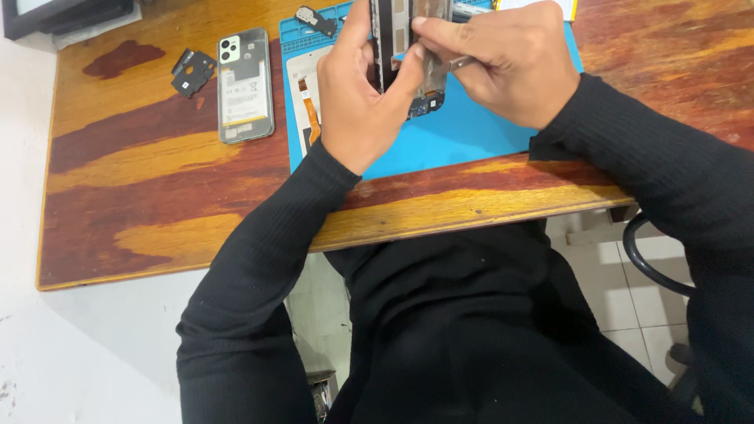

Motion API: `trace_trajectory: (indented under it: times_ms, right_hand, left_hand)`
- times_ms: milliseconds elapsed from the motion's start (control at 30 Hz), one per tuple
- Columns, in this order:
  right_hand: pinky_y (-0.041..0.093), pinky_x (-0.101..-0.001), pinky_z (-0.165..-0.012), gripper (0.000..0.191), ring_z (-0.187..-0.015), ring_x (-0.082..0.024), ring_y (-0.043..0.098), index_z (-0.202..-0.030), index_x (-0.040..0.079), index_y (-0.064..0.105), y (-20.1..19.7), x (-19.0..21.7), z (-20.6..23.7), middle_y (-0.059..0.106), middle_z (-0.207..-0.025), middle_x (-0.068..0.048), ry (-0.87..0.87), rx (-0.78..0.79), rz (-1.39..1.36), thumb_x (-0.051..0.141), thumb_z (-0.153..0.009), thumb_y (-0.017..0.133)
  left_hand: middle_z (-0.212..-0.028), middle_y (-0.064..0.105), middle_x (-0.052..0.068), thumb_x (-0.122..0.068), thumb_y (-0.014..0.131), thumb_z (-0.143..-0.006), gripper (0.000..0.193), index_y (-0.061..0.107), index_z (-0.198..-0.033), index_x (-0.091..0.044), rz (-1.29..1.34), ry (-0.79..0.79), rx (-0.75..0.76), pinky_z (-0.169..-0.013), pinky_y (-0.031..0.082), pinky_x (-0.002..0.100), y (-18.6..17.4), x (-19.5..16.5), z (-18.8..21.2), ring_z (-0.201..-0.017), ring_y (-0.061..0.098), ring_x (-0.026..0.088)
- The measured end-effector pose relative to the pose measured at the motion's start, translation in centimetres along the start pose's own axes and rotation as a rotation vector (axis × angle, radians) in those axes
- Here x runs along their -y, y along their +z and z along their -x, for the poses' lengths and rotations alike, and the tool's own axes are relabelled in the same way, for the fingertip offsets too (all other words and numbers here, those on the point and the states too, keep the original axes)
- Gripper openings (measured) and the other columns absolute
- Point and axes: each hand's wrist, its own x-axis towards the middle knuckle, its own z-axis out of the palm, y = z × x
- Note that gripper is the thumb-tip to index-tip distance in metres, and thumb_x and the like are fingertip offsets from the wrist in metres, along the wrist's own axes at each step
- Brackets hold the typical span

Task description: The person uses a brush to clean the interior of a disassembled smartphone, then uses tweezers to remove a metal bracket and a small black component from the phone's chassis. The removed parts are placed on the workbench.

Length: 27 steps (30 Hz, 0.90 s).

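My left hand [357, 98] grips an opened phone frame [408, 47] by its left edge and holds it upright above a blue work mat [440, 137]. The phone's circuit board shows at its lower end. My right hand [503, 63] pinches a thin grey metal tool [462, 63] against the phone's right side. Both hands hover over the mat near the desk's far middle. My fingers hide most of the phone.
A wooden desk [157, 204] carries a transparent phone back cover [244, 85] with a battery showing, left of the mat. Small black plastic parts [192, 72] lie further left. A white part with an orange flex cable [310, 102] rests on the mat. A chair base [652, 267] stands lower right.
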Motion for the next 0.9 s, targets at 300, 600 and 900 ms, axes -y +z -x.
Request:
trace_trajectory:
  times_ms: [300,600,900]
  right_hand:
    - [0.048,-0.0296,-0.062,0.048,-0.066,-0.019,0.064,-0.134,0.002,0.07,-0.8,0.1,0.1,0.066,-0.08,-0.007,-0.09,-0.004,0.014,-0.016,-0.09,0.071]
    - [0.05,-0.0352,-0.061,0.052,-0.067,-0.025,0.067,-0.129,0.0,0.07,-1.1,0.4,-0.2,0.066,-0.076,-0.009,-0.116,0.002,0.008,-0.016,-0.08,0.073]
    - [0.057,-0.0292,-0.068,0.038,-0.078,-0.023,0.073,-0.12,0.001,0.071,-0.7,0.1,-0.2,0.072,-0.087,-0.011,-0.051,0.003,-0.065,-0.014,-0.085,0.069]
  left_hand:
    - [-0.115,0.075,0.008,0.001,0.067,-0.113,0.044,0.043,-0.149,0.001,0.037,0.057,0.047,-0.086,0.061,0.022,-0.3,-1.0,0.2,-0.1,0.072,0.006]
    - [-0.114,0.072,0.005,0.004,0.065,-0.114,0.033,0.049,-0.143,0.0,0.169,0.027,0.053,-0.08,0.058,0.02,-0.2,-0.6,0.5,-0.095,0.07,0.004]
    - [-0.118,0.07,0.006,0.006,0.064,-0.112,0.034,0.049,-0.142,0.001,0.238,0.002,0.048,-0.083,0.057,0.021,-0.3,0.3,0.5,-0.1,0.068,0.005]
